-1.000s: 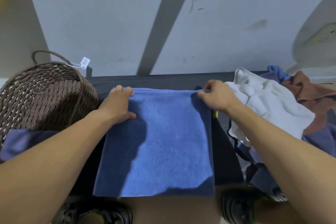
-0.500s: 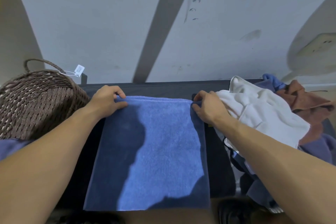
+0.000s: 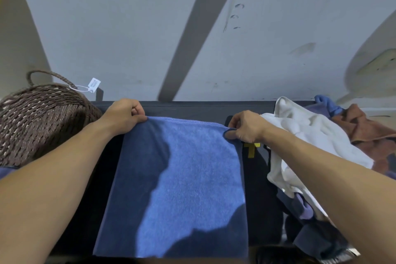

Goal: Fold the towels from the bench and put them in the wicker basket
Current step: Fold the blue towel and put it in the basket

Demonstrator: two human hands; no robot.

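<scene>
A blue towel lies spread flat across the dark bench, its near edge hanging at the bench front. My left hand pinches the towel's far left corner. My right hand pinches its far right corner, thumb curled under the edge. The brown wicker basket stands at the left end of the bench, just beyond my left forearm.
A heap of unfolded towels fills the right end of the bench: a white one on top, a rust-brown one, and blue and purple ones beneath. A white tag hangs off the basket handle. A grey wall rises right behind the bench.
Both hands have gone from resting on the far edge to pinching the two far corners and lifting them slightly. The towel lies a little closer to me.
</scene>
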